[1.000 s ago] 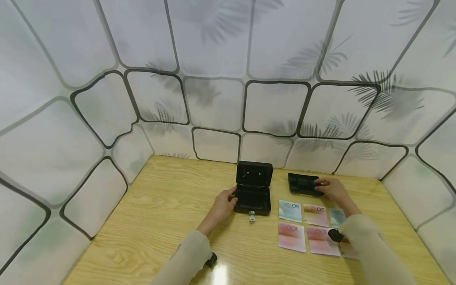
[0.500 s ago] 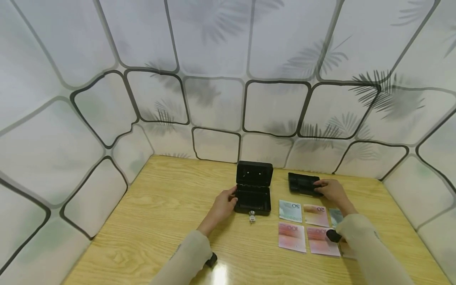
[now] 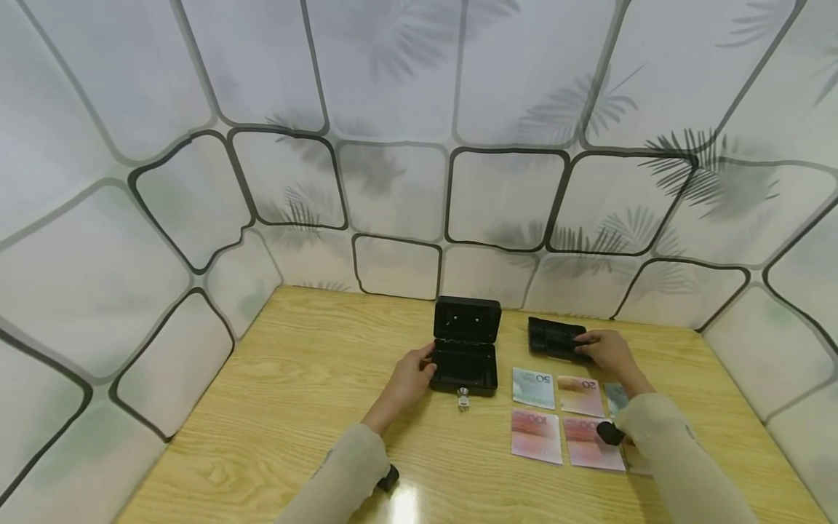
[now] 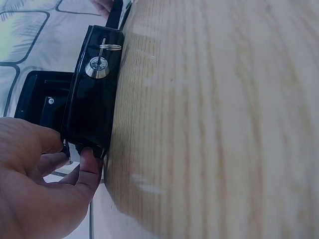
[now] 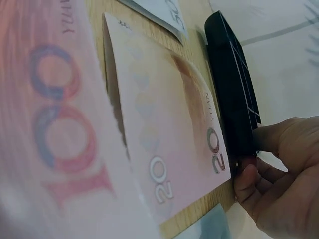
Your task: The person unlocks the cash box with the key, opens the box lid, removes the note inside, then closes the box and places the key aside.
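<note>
A black cash box (image 3: 463, 367) stands on the table with its lid (image 3: 468, 320) raised and leaning back. A key with a ring (image 4: 104, 55) sits in the lock on its front. My left hand (image 3: 407, 378) grips the box's left side; in the left wrist view its fingers (image 4: 88, 172) bend against the box's end. To the right lies a black compartment tray (image 3: 553, 338). My right hand (image 3: 612, 353) pinches the tray's right end, and the right wrist view has the thumb (image 5: 269, 137) at its upper edge and fingers lower down.
Several banknotes lie in two rows before the tray: a green 50 (image 3: 533, 387), a 20 (image 3: 580, 395), a red 100 (image 3: 535, 435) and others partly under my right sleeve (image 3: 668, 437). A patterned fabric wall (image 3: 399, 189) borders the wooden table (image 3: 294, 407).
My right hand and forearm have shifted slightly left, still holding the tray's end. My left hand and the cash box look unmoved.
</note>
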`<move>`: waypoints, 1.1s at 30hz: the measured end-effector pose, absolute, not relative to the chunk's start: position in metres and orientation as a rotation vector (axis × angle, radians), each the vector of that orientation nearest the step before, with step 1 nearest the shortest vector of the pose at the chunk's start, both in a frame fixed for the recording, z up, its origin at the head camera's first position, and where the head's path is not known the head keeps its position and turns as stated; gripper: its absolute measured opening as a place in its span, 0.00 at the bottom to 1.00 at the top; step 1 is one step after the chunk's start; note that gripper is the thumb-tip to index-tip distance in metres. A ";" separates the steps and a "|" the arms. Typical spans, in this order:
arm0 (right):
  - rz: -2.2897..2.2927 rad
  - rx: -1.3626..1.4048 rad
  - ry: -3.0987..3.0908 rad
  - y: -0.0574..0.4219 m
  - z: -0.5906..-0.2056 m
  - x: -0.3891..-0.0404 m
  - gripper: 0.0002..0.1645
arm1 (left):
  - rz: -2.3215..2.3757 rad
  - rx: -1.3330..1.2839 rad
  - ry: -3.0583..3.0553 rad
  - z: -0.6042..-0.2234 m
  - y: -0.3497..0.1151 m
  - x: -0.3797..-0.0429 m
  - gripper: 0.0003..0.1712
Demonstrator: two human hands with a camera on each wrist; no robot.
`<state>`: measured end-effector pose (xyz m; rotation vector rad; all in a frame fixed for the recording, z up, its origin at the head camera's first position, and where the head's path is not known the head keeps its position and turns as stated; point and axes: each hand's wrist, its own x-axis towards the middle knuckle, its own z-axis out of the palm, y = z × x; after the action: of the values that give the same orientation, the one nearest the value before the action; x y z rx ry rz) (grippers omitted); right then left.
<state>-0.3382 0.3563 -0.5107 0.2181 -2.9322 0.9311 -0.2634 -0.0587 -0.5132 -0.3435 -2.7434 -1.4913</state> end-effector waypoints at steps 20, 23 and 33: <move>1.200 0.021 -2.856 0.346 -0.487 -0.326 0.19 | -1.494 -0.337 -2.735 -0.511 -0.058 -0.261 0.28; 1.206 0.025 -2.833 0.341 -0.479 -0.321 0.19 | -1.488 -0.337 -2.739 -0.511 -0.058 -0.261 0.28; 1.194 0.047 -2.820 0.319 -0.448 -0.301 0.18 | -1.482 -0.346 -2.725 -0.511 -0.058 -0.263 0.28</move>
<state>-0.3006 0.3189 -0.4476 0.0470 -2.8200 1.1944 -0.2626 -0.0581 -0.5115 -0.3464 -2.7248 -1.4817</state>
